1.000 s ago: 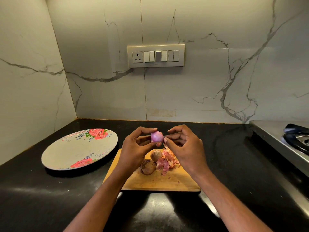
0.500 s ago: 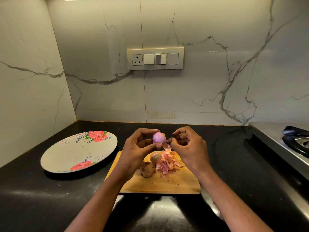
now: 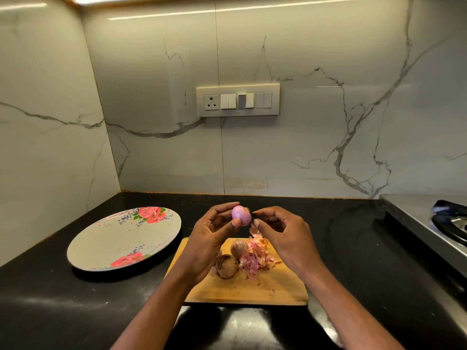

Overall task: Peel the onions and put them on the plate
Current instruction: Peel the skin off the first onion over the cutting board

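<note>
- head view: a black polished stone countertop runs to white grey-veined marble walls, with a cream switch panel holding one socket on the back wall.
- at the right edge is part of a steel gas stove with a black burner.
- a round pale plate painted with pink roses sits on the counter to the left, with nothing on it.
- a rectangular light wooden cutting board lies just right of the plate, under both hands.
- the left hand is raised above the board, its thumb and fingers curled round a small peeled pink-purple onion.
- the right hand hovers just beside that onion, fingers bent loosely and gripping nothing that can be seen; its fingertips are close to the onion's right side, and whether they touch it cannot be told.
- a heap of pink and tan onion skins lies on the board.
- two unpeeled brown onions rest on the board touching each other, one darker nearer, one paler behind it, beside the skins.
</note>
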`<action>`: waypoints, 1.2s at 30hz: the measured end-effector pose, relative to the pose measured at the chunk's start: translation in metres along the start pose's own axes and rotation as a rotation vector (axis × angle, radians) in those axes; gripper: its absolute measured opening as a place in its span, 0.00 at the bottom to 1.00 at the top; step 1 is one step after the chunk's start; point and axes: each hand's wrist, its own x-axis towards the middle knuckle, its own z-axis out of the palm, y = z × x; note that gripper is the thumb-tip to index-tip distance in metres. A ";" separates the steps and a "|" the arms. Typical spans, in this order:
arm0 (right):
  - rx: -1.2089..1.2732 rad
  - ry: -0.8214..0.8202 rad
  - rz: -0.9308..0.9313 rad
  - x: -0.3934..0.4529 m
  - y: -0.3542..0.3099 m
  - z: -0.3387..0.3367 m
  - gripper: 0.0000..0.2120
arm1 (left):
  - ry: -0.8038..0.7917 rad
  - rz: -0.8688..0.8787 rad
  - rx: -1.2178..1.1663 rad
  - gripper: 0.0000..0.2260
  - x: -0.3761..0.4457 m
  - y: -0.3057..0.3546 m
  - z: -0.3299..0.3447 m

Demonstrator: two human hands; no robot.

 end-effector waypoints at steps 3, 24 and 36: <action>0.013 0.021 -0.008 0.000 0.000 -0.001 0.08 | 0.000 0.012 0.007 0.22 0.000 0.000 0.000; 0.116 0.033 -0.038 -0.005 -0.001 0.007 0.07 | -0.003 0.153 0.204 0.22 -0.004 0.002 0.002; 0.301 0.036 0.050 -0.007 -0.001 0.011 0.05 | 0.002 0.144 0.212 0.21 -0.003 -0.001 0.000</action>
